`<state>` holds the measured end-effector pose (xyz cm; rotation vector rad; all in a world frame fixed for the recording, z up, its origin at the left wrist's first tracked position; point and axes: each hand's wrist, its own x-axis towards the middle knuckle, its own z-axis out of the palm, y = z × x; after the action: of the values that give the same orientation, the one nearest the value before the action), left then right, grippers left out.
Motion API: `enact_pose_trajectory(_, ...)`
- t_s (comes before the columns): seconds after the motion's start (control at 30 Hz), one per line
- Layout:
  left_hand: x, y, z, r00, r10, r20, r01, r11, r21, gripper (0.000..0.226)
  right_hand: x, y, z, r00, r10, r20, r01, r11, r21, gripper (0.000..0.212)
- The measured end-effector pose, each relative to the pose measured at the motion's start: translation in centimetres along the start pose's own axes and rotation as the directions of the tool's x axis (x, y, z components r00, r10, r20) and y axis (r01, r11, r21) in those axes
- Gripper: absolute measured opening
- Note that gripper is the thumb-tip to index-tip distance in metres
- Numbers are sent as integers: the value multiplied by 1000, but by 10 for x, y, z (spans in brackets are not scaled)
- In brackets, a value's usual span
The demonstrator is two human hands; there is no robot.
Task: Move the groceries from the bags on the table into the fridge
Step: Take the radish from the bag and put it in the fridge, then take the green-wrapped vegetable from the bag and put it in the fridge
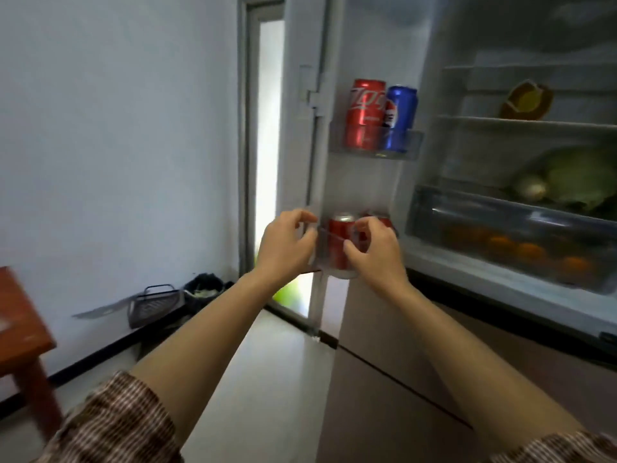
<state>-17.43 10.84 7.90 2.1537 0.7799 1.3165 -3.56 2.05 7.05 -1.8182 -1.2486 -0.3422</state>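
Striped brown cloth covers my upper arms at the bottom of the view, and my bare forearms reach forward to the open fridge door (pixel 364 182). My left hand (pixel 287 243) hovers at the outer edge of the lower door bin (pixel 325 259), fingers curled and loose, with nothing in it. My right hand (pixel 374 248) is cupped beside the nearer red cola can (pixel 339 242), thumb and fingers apart around its right side; whether they press the can or have just let it go I cannot tell, since the bin wall and blur hide the contact. The can stands upright in that bin, and a second red can (pixel 384 222) sits behind my right hand, mostly hidden.

Above, the upper door bin (pixel 377 152) holds a larger red cola can (pixel 365 113) and a blue Pepsi can (pixel 400 116), touching side by side. Further in, the shelves carry a yellow-brown item I cannot name, then a pale onion (pixel 531 188) and a green cabbage (pixel 581 177), with oranges (pixel 527 252) in the clear drawer below.

I judge the work well along: drinks and produce are in. A corner of the red wooden table (pixel 20 329) shows at left, but the bags are out of view, so what remains is unknown.
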Motion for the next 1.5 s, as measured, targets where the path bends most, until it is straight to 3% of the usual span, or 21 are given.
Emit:
enact_pose_trajectory(0.17,-57,-87,-155,990,-135,-35,139,979,147,25,-51,-134,99,986,-49,157,35,995,90,40)
enact_pose_trajectory(0.33,-116,-174,-314,945,-303,-122,326,895,305,27,-110,-276,202,932,-169,321,114,976,184,47)
enact_pose_trajectory(0.53,-184,-250,-478,821,-464,-332,562,756,334,26,-172,-427,307,801,-348,487,251,934,255,50)
enact_pose_trajectory(0.67,-224,-296,-566,754,-481,-447,646,668,369,27,-211,-509,372,692,-447,567,326,894,307,51)
enact_pose_trajectory(1.2,-289,-507,-875,612,-511,-604,789,446,423,24,-282,-804,642,419,-647,637,458,756,467,52)
enact_pose_trajectory(1.37,-310,-567,-951,523,-539,-660,851,369,374,37,-304,-872,701,328,-672,664,497,720,484,49)
enact_pose_trajectory(1.5,-328,-618,-1003,500,-540,-677,866,340,367,42,-324,-920,749,291,-693,659,508,696,507,41)
